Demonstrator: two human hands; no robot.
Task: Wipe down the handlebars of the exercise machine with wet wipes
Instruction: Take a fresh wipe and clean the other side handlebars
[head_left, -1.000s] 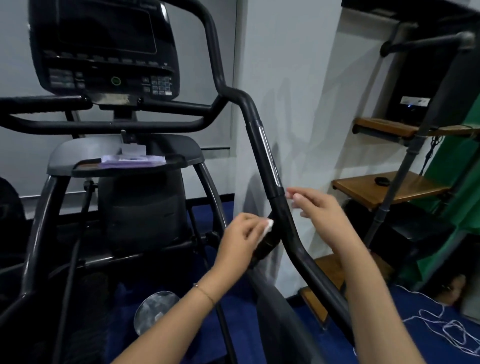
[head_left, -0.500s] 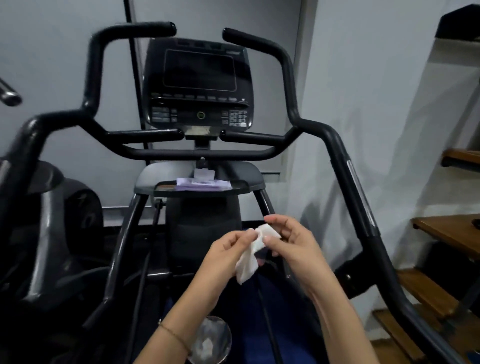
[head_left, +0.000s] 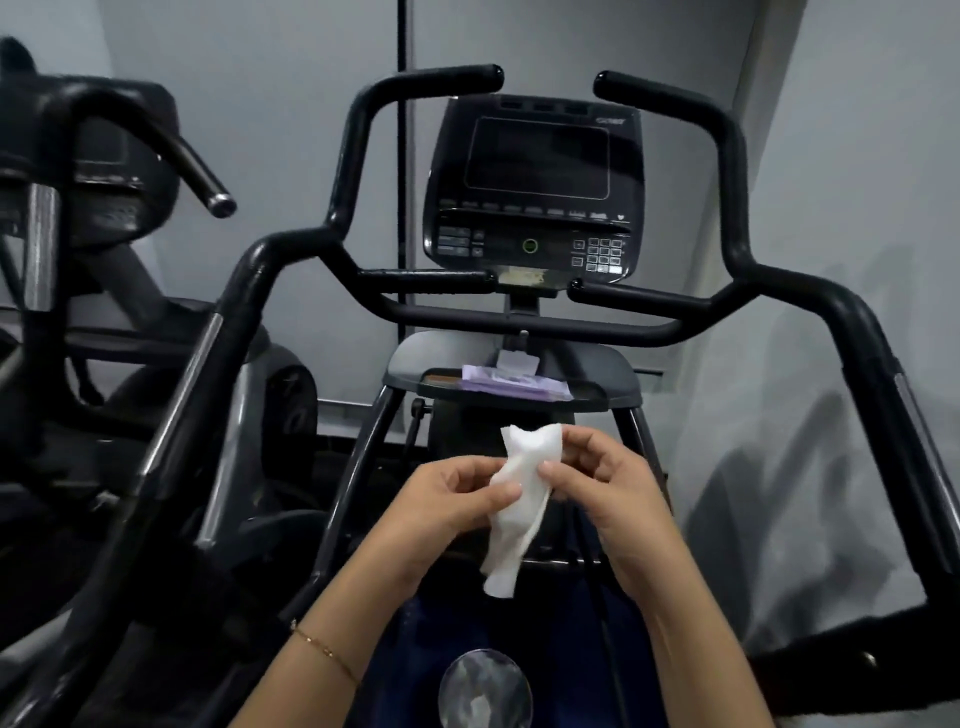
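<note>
While between both hands (head_left: 447, 493) (head_left: 608, 483), wet wipe (head_left: 522, 501).

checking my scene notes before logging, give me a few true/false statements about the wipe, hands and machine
1. Left hand and right hand both pinch the white wipe. True.
2. The wipe is pressed against the right handlebar. False: it hangs between the hands, clear of the right handlebar.
3. The purple wipes pack lies on the tray under the console. True.
4. The console screen is lit. False: it is dark.
</note>
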